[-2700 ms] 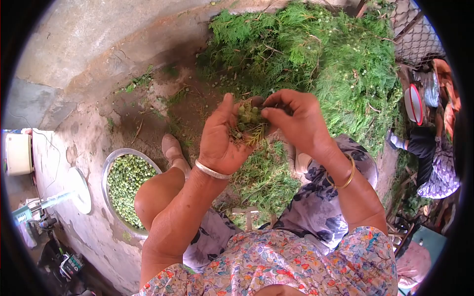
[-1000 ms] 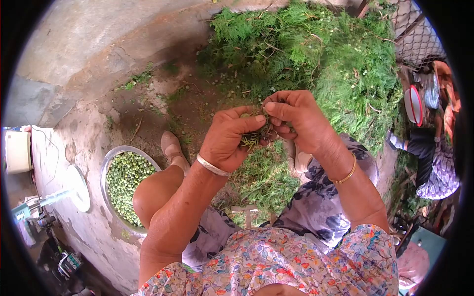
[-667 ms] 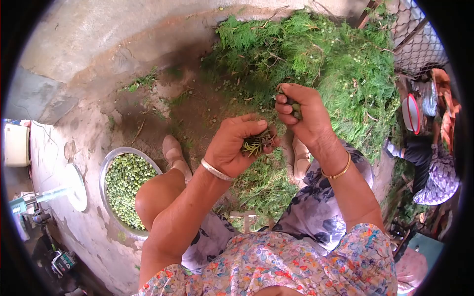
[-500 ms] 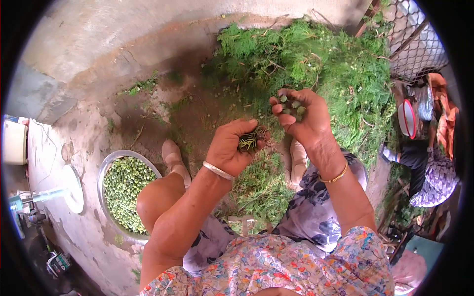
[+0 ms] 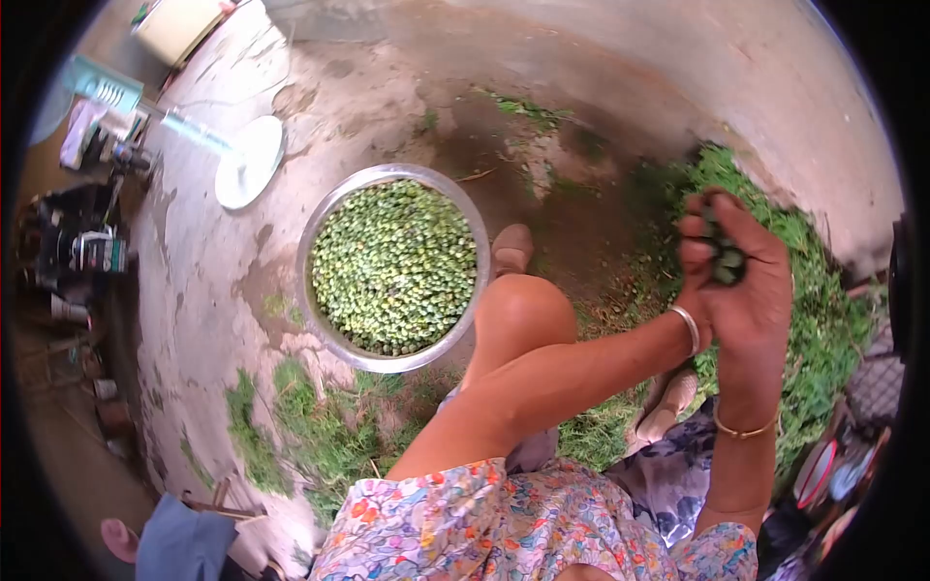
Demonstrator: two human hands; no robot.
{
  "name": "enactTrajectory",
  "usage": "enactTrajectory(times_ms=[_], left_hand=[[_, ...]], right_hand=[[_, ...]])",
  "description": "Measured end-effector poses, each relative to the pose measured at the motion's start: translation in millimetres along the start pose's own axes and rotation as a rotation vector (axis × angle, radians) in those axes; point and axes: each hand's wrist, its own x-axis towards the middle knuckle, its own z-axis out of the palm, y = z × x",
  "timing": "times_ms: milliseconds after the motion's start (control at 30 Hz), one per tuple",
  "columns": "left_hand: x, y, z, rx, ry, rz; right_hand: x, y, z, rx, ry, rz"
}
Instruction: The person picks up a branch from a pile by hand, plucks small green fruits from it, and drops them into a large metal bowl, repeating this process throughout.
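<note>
My right hand (image 5: 760,276) is raised at the right of the view, fingers curled around several small green cones (image 5: 727,263) that show between thumb and fingers. Close beside it is my left hand (image 5: 701,302), with a silver bangle on its wrist; the right hand covers its fingers, so what they hold is hidden. To the left, a wide metal basin (image 5: 397,365) on the ground is filled with small green cones (image 5: 392,261). Both hands are well apart from the basin, over feathery evergreen branches (image 5: 809,339).
My bent knee (image 5: 528,310) stands between the basin and my hands. More cut greenery (image 5: 320,426) lies below the basin. A white round fan base (image 5: 249,163) stands upper left. The concrete wall (image 5: 736,77) runs along the top. A blue-grey cloth shape (image 5: 184,542) is at lower left.
My view has swung left, bringing the basin nearer the middle. My hands have come together; the left hand, which showed a green sprig, is now mostly behind the right, which still holds cones.
</note>
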Motion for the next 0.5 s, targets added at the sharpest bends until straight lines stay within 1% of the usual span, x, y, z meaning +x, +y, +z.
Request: enactTrajectory(times_ms=[67,100,167,200,267,400,467,500], left_hand=[[-14.3,19.2,10.3,-0.046,0.045,0.012],[-14.6,24.3,11.5,-0.063,0.047,0.024],[-17.3,35.2,13.3,-0.098,0.046,0.042],[-19.3,39.9,14.4,-0.11,0.045,0.052],[-22.9,49.6,13.9,-0.135,0.044,0.069],[-31.3,66.0,14.6,-0.171,0.034,0.086],[-34.8,72.6,14.5,-0.171,0.031,0.095],[-37.3,75.4,13.6,-0.164,0.029,0.098]], right_hand=[[-2.4,24.3,59.3,-0.188,-0.035,0.072],[1.2,37.3,75.1,-0.198,-0.049,0.082],[10.1,61.9,97.3,-0.223,-0.34,0.055],[11.9,68.1,109.5,-0.232,-0.348,0.064],[14.4,76.9,128.2,-0.336,-0.5,0.174],[19.8,94.2,130.6,-0.343,-0.429,0.242],[13.8,83.0,118.2,-0.581,-0.546,-0.009],[9.6,75.4,110.3,-0.581,-0.542,-0.01]])
